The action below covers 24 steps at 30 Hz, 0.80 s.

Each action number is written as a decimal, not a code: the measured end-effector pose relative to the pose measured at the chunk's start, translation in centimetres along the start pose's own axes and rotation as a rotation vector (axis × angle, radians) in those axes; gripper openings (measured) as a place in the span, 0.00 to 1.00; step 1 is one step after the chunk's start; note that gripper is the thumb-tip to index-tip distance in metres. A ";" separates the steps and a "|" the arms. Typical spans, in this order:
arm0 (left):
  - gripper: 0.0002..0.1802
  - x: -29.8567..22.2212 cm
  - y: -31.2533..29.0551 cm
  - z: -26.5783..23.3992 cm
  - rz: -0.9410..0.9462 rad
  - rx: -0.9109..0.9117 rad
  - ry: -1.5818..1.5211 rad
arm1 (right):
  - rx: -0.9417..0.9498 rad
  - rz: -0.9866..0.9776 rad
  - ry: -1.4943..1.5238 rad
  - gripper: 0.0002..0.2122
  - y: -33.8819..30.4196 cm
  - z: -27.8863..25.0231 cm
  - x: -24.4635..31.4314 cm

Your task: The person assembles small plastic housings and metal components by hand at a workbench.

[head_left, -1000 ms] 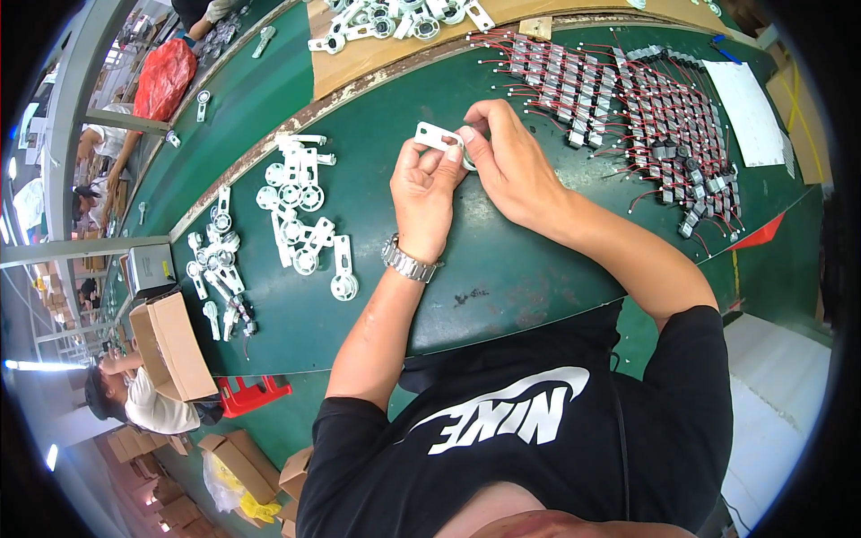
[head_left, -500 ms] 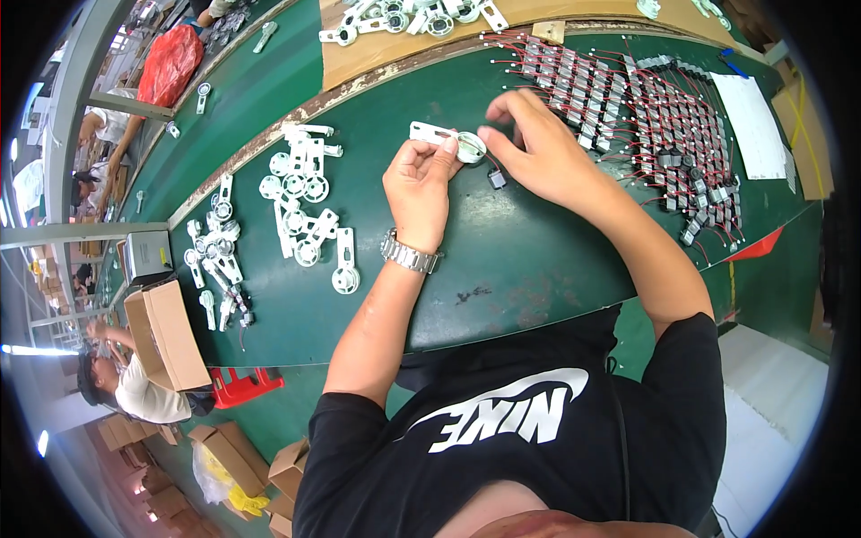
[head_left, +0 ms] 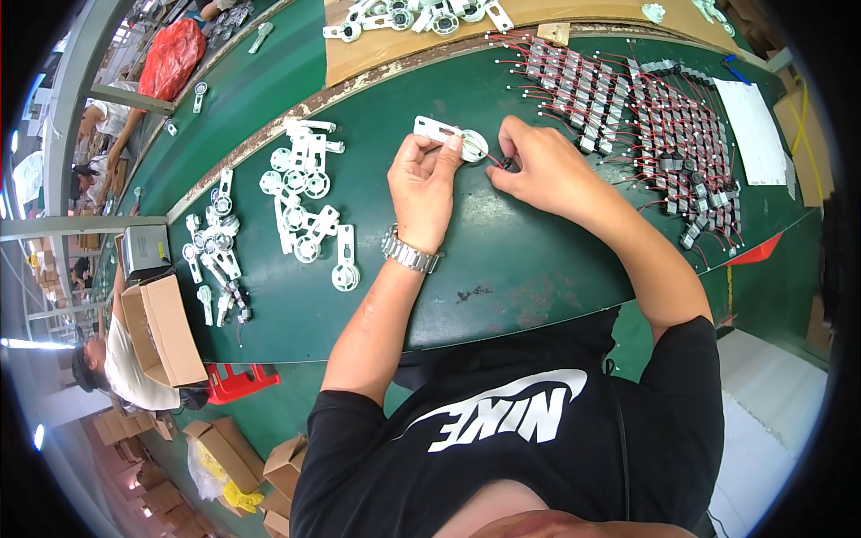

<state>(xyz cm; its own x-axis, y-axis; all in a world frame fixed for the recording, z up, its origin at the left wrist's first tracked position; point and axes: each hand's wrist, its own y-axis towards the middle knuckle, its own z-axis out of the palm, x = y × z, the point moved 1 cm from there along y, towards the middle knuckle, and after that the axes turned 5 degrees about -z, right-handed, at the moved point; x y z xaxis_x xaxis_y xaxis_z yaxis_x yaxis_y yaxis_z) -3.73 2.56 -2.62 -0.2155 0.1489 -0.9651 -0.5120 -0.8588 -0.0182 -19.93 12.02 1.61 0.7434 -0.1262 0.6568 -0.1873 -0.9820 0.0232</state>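
Observation:
My left hand (head_left: 420, 190), with a metal watch on its wrist, pinches a pale plastic housing (head_left: 474, 146) between thumb and fingers. The housing has a flat slotted arm and a round cup at its right end. My right hand (head_left: 558, 177) is closed just right of the cup, thumb and forefinger gripping a small dark block-shaped part (head_left: 509, 165) on thin wires. Those wires run from the part toward the cup; how they are fixed inside cannot be made out. Both hands are raised over the green tabletop (head_left: 502, 260).
Left on the table lie loose groups of similar pale housings (head_left: 294, 184). To the right are rows of small grey wired blocks (head_left: 673, 125), beside a white sheet (head_left: 752, 125). More housings rest on cardboard (head_left: 583, 20) at the back. An open carton (head_left: 164, 332) stands at the left end, near another person.
My right hand has come down and closed on the dark part, which was dangling from the housing by its wires. The housing has shifted slightly right in my left hand.

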 end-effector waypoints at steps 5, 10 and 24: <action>0.06 -0.2 -0.1 0.0 0.009 0.011 0.018 | -0.051 -0.098 0.103 0.16 0.3 -0.7 0.3; 0.12 -0.5 -0.2 0.2 0.022 0.005 0.000 | -0.024 -0.106 0.080 0.17 0.4 -1.0 0.3; 0.07 -0.4 -0.3 0.1 -0.032 0.036 -0.090 | 0.058 -0.144 0.327 0.10 0.4 -1.4 0.1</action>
<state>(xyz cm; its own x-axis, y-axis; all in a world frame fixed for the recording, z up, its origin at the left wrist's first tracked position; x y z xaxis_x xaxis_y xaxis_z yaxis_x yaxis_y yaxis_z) -3.61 2.80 -2.23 -0.2713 0.2206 -0.9369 -0.5486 -0.8352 -0.0378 -20.80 11.81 2.76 0.5130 0.0566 0.8565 -0.0516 -0.9940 0.0966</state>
